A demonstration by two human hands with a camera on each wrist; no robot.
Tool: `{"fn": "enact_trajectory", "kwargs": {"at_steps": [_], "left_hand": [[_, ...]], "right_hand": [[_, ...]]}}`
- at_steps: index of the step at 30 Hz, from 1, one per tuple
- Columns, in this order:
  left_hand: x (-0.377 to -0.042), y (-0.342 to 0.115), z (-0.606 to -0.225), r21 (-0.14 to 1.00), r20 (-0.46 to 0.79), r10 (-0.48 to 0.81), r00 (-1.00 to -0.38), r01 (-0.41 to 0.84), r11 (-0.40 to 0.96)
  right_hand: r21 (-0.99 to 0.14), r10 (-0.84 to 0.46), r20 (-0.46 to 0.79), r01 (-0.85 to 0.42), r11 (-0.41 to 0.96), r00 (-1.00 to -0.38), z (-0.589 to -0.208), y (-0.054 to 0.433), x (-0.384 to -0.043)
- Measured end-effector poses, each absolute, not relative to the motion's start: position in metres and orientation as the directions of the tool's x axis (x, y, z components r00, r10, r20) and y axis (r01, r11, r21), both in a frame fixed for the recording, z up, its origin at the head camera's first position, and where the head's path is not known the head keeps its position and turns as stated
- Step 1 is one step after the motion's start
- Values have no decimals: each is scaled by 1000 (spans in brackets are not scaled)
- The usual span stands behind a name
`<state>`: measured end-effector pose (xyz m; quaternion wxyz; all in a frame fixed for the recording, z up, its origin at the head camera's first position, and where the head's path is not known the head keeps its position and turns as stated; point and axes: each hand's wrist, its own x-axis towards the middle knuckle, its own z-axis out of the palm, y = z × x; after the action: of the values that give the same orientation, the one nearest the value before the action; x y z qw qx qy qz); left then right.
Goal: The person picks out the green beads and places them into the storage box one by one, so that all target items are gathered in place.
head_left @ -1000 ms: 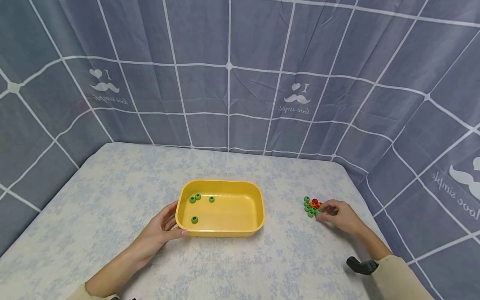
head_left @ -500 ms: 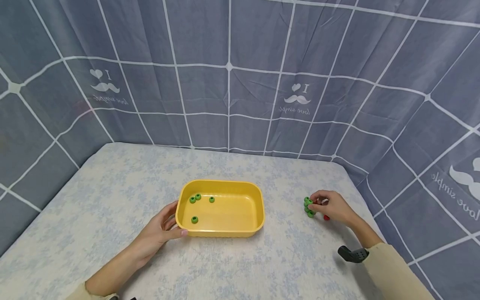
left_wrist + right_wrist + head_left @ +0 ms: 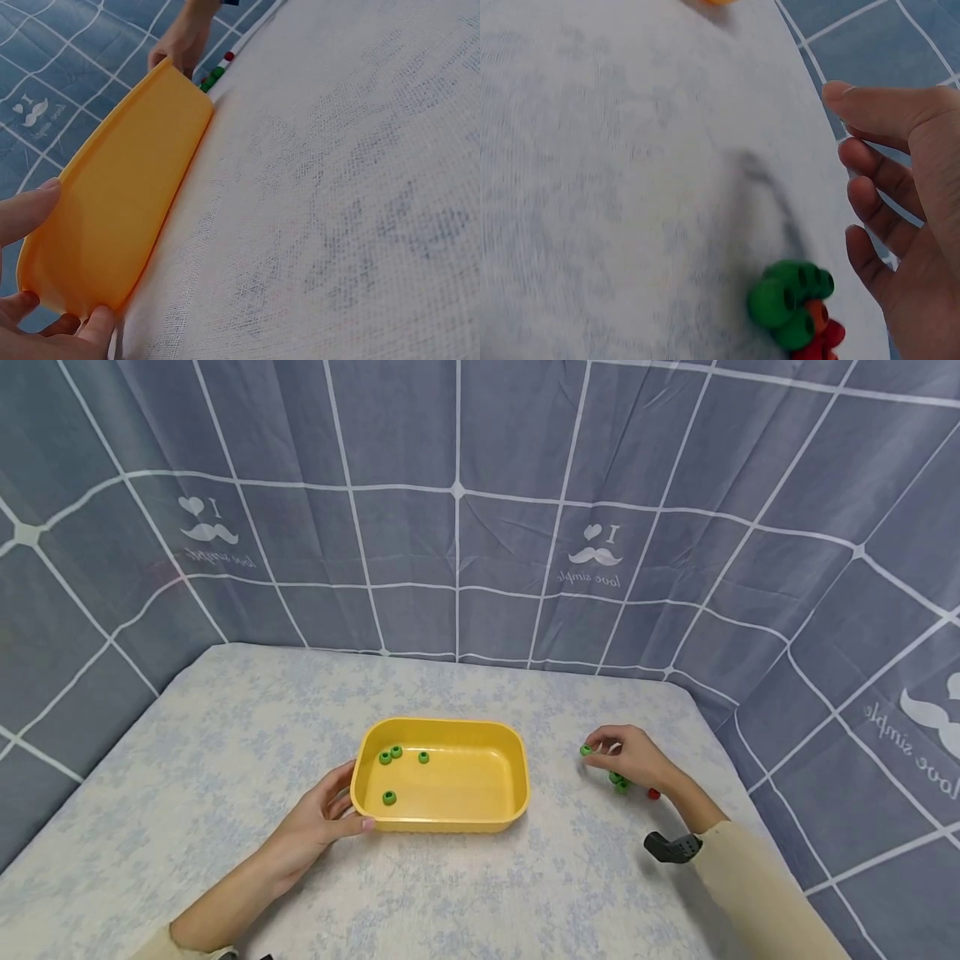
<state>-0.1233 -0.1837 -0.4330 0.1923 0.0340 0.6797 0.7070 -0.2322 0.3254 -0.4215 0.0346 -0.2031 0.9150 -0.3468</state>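
- Right hand [image 3: 628,755] pinches green bead [image 3: 585,750] at tray's [image 3: 461,781] 3 o'clock, outside it.
- Left hand [image 3: 322,820] grips tray at its 8 o'clock corner.
- Step, judged: bead transfer, release not yet made.
- Next, likely: carry toward 9 o'clock, release inside tray.

Glossy yellow rectangular plastic tray [image 3: 453,787], smooth round green plastic beads [image 3: 389,797], rough-woven blue-on-white tablecloth [image 3: 465,893], matt blue gridded cloth curtain [image 3: 408,539]
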Motion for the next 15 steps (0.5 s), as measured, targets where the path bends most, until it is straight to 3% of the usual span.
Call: {"fn": "enact_trajectory", "kwargs": {"at_steps": [15], "left_hand": [[-124,-183,-432,974,-217,308,-926,-226,5]], "right_hand": [[-674,-444,71,-371,639,-893,-405,274,-255]]}}
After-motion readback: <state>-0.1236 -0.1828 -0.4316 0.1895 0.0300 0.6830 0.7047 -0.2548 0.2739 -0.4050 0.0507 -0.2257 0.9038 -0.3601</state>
